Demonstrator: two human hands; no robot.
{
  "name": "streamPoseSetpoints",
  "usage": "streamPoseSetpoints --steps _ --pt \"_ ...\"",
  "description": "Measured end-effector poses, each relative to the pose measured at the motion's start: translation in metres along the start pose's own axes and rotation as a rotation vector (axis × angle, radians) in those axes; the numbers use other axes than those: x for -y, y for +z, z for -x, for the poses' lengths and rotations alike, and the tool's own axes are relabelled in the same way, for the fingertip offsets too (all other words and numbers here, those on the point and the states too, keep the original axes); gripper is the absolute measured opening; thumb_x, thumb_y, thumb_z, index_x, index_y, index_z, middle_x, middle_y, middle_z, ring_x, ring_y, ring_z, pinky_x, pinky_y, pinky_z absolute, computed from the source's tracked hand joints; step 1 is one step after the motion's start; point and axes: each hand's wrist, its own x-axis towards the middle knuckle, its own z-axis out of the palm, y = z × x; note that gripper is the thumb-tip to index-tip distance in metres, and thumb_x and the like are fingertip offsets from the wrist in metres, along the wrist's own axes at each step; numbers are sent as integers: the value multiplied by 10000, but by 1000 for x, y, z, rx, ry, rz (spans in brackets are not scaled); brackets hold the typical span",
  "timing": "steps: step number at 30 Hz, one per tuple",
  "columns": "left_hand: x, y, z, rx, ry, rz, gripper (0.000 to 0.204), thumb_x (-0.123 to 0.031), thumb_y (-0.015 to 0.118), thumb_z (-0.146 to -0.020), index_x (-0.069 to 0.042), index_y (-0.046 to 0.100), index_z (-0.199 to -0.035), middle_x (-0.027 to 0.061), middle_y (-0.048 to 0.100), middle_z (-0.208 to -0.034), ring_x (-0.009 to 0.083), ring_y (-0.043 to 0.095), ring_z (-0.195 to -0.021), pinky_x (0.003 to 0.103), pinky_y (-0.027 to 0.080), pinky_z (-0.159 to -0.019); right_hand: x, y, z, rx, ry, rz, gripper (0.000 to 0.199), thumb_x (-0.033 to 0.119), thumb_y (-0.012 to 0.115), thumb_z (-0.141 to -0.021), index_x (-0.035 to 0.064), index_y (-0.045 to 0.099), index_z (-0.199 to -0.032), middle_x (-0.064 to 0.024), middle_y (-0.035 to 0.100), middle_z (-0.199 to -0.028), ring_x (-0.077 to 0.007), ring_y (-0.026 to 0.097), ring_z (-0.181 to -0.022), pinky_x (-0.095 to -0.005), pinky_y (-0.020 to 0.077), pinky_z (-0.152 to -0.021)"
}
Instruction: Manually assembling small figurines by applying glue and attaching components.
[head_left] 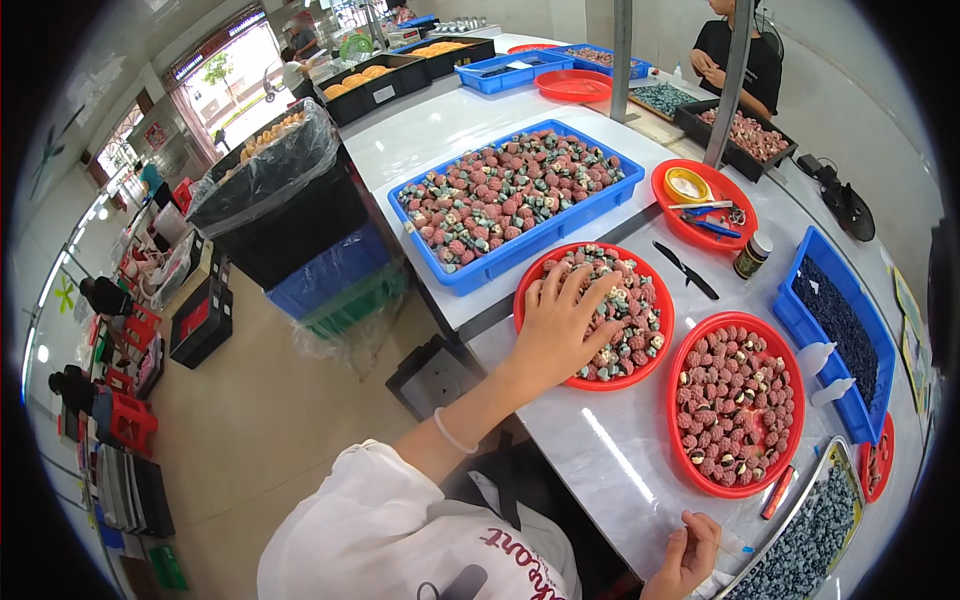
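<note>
My left hand (566, 318) lies open, fingers spread, on a heap of small pink bumpy pieces (640, 335), shaped like raspberries, mixed with teal and cream ones. They fill a round red tray (522, 288) near the table's edge. By the lower edge, my right hand (688, 555) is loosely curled, thumb and fingers a little apart, with nothing visible in it. Just above it stands a second red tray (672, 440) of pink pieces (722, 385), some showing dark and cream parts. A large blue tray (470, 278) behind my left hand is full of similar mixed pieces (510, 195).
Right of the trays are a black knife (686, 270), a dark jar (753, 255), a red tray of tools (735, 185), a blue bin of dark bits (838, 320) and a red marker (778, 492). Metal posts (733, 85) rise behind. Stacked crates (285, 225) stand left; a person (755, 60) stands opposite.
</note>
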Motion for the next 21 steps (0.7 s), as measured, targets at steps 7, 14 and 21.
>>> streamPoseSetpoints --steps 7,14,21 --pt "0 3 -5 14 2 -31 534 -354 580 -834 -185 412 -1312 125 439 -1287 350 344 -1235 488 266 -962 -2 1 2 -5 15 -32 160 24 588 -850 -37 621 -994 -134 611 -948 -245 578 -857 -323 462 -784" --pt "-2 0 -1 12 -22 -31 505 -326 568 -839 -196 420 -1305 104 447 -1287 324 352 -1240 491 260 -961 -2 0 2 11 6 -15 164 18 587 -850 -36 619 -1001 -134 610 -954 -245 576 -862 -325 463 -787" --pt "-5 0 2 -12 -92 -59 469 -340 555 -856 -200 440 -1289 80 446 -1313 298 352 -1258 520 247 -975 -4 1 3 2 13 -54 154 17 578 -862 -36 619 -1000 -121 602 -948 -228 574 -857 -305 465 -775"
